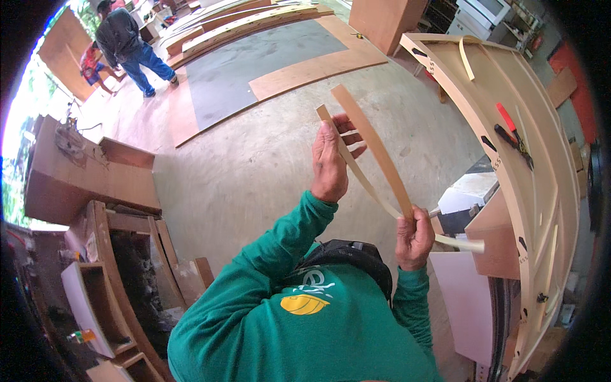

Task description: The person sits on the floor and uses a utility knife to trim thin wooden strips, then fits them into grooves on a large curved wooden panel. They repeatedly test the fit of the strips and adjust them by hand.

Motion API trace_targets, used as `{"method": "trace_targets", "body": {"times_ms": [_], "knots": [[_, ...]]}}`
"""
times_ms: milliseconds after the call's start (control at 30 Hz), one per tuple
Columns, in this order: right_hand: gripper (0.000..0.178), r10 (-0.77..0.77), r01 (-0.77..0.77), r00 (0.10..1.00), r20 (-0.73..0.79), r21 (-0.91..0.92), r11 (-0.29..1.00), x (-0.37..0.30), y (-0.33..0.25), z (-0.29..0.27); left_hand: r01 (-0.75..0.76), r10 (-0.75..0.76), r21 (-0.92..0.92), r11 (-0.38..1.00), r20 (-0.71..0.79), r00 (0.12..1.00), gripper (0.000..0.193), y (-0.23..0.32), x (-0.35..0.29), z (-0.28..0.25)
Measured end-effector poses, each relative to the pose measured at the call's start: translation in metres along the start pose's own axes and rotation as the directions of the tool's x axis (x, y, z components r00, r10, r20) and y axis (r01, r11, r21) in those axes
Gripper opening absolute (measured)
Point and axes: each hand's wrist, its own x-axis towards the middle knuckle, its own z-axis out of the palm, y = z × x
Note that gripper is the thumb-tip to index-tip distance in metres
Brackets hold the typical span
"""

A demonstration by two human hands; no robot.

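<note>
Two lengths of thin, flexible wood-coloured strip, like edge banding, rise in front of me. I cannot tell whether they are one folded piece. My left hand [331,162] holds the upper part of the narrower, cream-sided strip [366,181], thumb on one side and fingers behind it. The wider tan strip [375,143] stands beside it, its top end free past my left fingertips. Lower and to the right, my right hand [415,240] is closed around both lengths where they meet. A pale curled tail [461,243] of strip sticks out past that hand.
On my right stands a long wooden panel-like workbench [509,127] with a red-handled tool [507,118] and black-handled tool [515,145]. Wooden cabinet parts [105,165] crowd the left. Large boards [273,63] lie ahead on the floor. Two people [127,48] are at the far left.
</note>
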Motion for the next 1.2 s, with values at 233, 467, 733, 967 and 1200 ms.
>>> {"method": "trace_targets", "body": {"times_ms": [233,467,733,967,1200], "knots": [[0.026,0.314,-0.329,0.917,0.247,0.019,0.944,-0.002,-0.007,0.006,0.035,-0.027,-0.195,0.98,0.042,0.999,0.059,0.009,-0.006,-0.011],[0.039,0.052,-0.01,0.982,0.184,-0.221,0.975,0.004,-0.015,-0.006,0.056,-0.071,-0.181,0.982,-0.081,0.994,0.057,0.009,-0.007,-0.014],[0.044,0.042,0.005,0.972,0.233,-0.198,0.98,-0.005,-0.024,0.008,0.129,-0.17,-0.279,0.952,-0.129,0.977,0.047,0.006,-0.002,-0.015],[0.032,0.116,-0.079,0.963,0.242,-0.157,0.984,-0.011,-0.012,0.011,0.163,-0.198,-0.28,0.946,-0.102,0.975,0.044,0.004,-0.002,-0.019],[0.036,0.417,-0.439,0.831,0.369,-0.026,0.898,-0.013,-0.013,0.011,0.158,-0.173,-0.19,0.969,-0.06,0.983,0.048,0.003,-0.008,-0.018]]}}
